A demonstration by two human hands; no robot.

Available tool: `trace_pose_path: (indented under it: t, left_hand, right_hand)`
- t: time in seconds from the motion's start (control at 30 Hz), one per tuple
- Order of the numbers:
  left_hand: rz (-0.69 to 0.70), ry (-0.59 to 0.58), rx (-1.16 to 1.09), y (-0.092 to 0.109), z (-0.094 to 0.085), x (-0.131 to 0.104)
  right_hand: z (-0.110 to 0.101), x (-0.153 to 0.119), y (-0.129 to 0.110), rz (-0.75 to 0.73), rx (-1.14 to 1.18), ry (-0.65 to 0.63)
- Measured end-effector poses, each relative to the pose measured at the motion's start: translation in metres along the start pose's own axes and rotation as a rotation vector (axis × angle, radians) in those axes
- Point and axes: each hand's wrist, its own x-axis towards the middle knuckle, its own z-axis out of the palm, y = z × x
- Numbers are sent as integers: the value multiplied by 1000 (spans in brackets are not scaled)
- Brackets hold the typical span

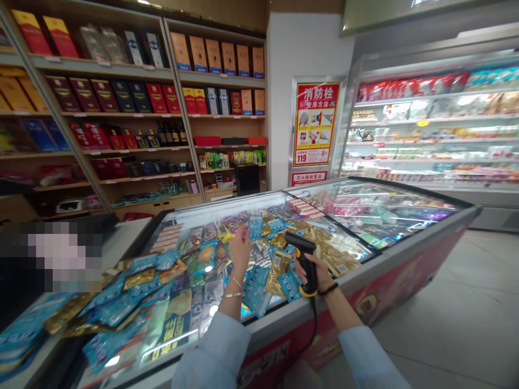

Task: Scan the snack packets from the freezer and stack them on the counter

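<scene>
My right hand [319, 273] is wrapped round the grip of a black barcode scanner [307, 265] with yellow trim, its head pointing left and its cord hanging down the freezer's front. Pinched in the fingers of my left hand [240, 246] is a small blue packet [255, 227], held upright a little above the freezer's glass top. Below both hands lie loose gold packets [279, 270] and blue packets [256, 289] on the glass. Another heap of blue and gold packets [121, 294] is spread to the left. The scanner's trigger is hidden by my fingers.
The chest freezer [430, 246] runs from lower left to far right, with goods under its glass. Shelves of boxed bottles [121, 97] stand behind it at left. An open chilled display [430, 124] is at back right. Tiled floor [466, 313] lies to the right.
</scene>
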Motion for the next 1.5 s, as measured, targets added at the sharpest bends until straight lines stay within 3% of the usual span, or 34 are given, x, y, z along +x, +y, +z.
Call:
trace_pose_path:
  t: [0.13,0.33,0.43,0.53,0.67,0.83,1.17,1.5]
  left_hand:
    - [-21,23,47,0,0,3]
    - [-9,134,46,2,-1,34]
    - [-2,195,35,-1,0,45]
    - [10,195,69,-10,3,46]
    - [-3,194,132,-29,4,42]
    - [-52,203,149,-45,-2,40]
    - [-40,219,122,-45,-3,46]
    - [-18,201,104,-40,-3,43]
  right_hand:
    - [10,6,-14,1,-26,-41]
    - [37,55,-84,-183,-307,-9]
    - [35,77,-101,-216,-377,-49]
    - [19,90,-92,-169,-411,-75]
    - [-4,98,-62,-83,-448,-70]
    - [-13,99,-41,-33,-376,-84]
    - [-15,93,-32,117,-335,-184]
    - [-8,89,-42,65,-281,-181]
